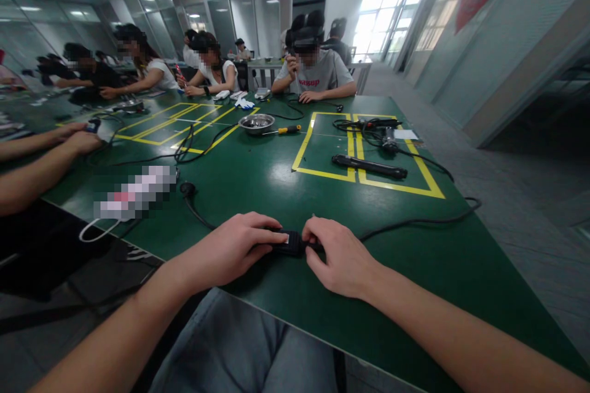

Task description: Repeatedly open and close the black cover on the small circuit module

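A small black ribbed box [292, 245] with a pale label lies at the near edge of the green table. My left hand [244, 239] grips its left end, fingers over the top and thumb at the near side. At the box's right end my right hand [338, 252] pinches a black cable [415, 223], which runs off to the right and loops at the table edge. Left of my left hand, another length of black cable [203, 218] leads to a black plug [187, 190]. My fingers partly cover the box and the cable joint.
Beyond my hands, a black rod-like handle [369, 167] lies across yellow tape. Tangled cables [369, 126], a metal bowl [256, 124] and a screwdriver [288, 129] are farther back. A blurred pale object [142, 190] sits left, near a co-worker's hands [80, 138]. Other people sit opposite.
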A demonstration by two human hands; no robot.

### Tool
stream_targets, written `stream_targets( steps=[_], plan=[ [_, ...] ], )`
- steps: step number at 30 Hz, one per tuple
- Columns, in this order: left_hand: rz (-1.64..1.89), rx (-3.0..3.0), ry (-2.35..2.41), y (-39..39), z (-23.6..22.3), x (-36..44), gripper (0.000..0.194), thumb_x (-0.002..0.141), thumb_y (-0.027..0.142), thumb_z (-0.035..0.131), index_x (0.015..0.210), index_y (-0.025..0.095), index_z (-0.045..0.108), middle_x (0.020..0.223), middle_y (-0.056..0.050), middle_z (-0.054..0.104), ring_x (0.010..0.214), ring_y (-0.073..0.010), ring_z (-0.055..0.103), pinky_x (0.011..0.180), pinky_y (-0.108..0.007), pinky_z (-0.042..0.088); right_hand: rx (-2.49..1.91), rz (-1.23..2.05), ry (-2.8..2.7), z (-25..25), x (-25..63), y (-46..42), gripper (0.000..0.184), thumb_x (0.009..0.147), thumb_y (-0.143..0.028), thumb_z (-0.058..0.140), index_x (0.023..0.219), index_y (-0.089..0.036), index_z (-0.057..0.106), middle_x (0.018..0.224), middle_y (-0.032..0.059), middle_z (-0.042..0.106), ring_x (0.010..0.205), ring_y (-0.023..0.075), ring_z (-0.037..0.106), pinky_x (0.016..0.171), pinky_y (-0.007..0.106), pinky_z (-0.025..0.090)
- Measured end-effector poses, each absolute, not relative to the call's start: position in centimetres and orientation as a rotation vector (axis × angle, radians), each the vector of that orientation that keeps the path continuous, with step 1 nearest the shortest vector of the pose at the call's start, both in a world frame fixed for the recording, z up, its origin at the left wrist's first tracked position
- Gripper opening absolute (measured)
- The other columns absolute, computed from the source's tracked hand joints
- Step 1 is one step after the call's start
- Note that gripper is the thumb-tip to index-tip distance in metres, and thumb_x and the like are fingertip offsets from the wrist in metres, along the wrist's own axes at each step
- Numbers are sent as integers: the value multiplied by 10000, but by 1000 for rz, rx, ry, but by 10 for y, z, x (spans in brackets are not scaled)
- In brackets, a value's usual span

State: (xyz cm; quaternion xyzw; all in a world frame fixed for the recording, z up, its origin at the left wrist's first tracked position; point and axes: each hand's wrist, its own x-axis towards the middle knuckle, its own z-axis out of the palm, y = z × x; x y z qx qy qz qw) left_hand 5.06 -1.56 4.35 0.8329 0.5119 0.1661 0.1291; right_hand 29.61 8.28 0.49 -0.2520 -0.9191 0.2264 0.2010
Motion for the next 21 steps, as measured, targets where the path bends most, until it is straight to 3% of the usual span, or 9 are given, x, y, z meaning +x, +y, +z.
stream_targets(
  steps=[10, 16, 21],
  plan=[
    [434, 2369, 1487, -9, 52, 49, 378, 1028, 144, 666, 1349, 297, 795, 1392, -63, 786, 1235, -255, 754, 1077, -365, 574, -792, 682, -2587, 10, 293, 78, 332, 878, -144, 634, 1190, -213, 544, 932, 26, 625, 839, 238, 605, 788, 383, 436],
    [436, 2231, 1487, -3, 67, 46, 329, 992, 184, 722, 1305, 257, 792, 1262, -41, 841, 1133, -244, 794, 992, -309, 574, -788, 706, -2575, 8, 293, 80, 484, 884, -153, 639, 1346, -205, 504, 944, 18, 625, 851, 242, 620, 810, 397, 450],
    [526, 2176, 1795, 13, 67, 47, 271, 1005, 227, 689, 1263, 234, 773, 1234, -55, 836, 1125, -282, 783, 1000, -366, 574, -805, 787, -2473, 2, 292, 84, 556, 925, -158, 594, 1453, -195, 424, 909, -7, 630, 788, 221, 624, 762, 375, 455]
  ],
)
